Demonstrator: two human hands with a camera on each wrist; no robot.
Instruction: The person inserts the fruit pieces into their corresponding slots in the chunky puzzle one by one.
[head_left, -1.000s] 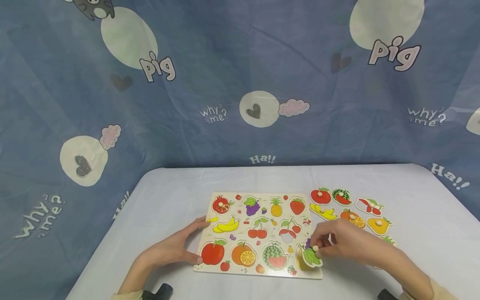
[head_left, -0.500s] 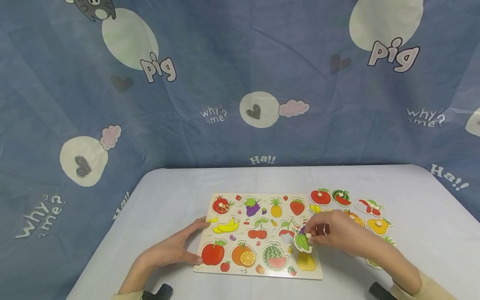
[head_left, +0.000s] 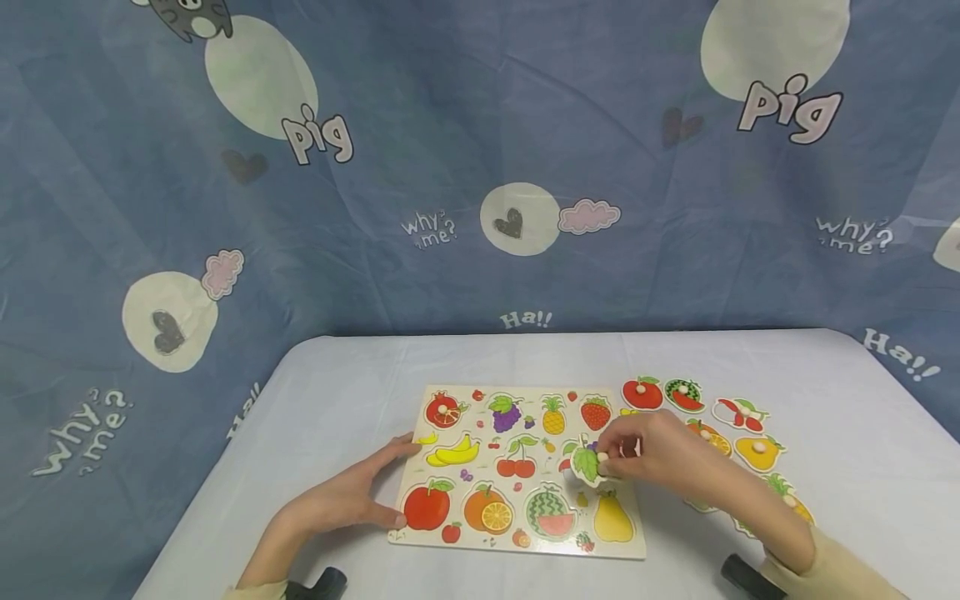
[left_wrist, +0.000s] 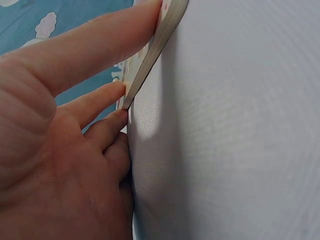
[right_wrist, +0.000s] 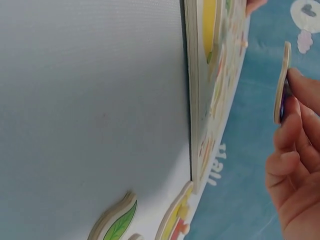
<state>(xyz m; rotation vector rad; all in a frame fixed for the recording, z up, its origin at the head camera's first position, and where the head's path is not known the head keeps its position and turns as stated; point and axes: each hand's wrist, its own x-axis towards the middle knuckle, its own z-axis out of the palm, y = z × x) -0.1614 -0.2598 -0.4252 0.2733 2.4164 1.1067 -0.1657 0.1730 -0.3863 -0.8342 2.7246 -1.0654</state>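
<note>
My right hand pinches a grape puzzle piece by its small round knob. The piece is tilted above the right side of the fruit puzzle board, over the pale cherry picture in the middle row. In the right wrist view the wooden piece shows edge-on between thumb and fingers, apart from the board. At the board's left edge rests my left hand, thumb and index finger spread. The left wrist view has its thumb lying on the board's edge and fingertips touching farther along.
Several loose fruit pieces lie right of the board, among them an apple, a watermelon, an orange and a pear. My right forearm passes over some of them. A patterned blue cloth hangs behind the white table.
My right hand has moved left and away from me with the grape piece, from over the board's pear picture to the cherry picture above it. The left hand stays put.
</note>
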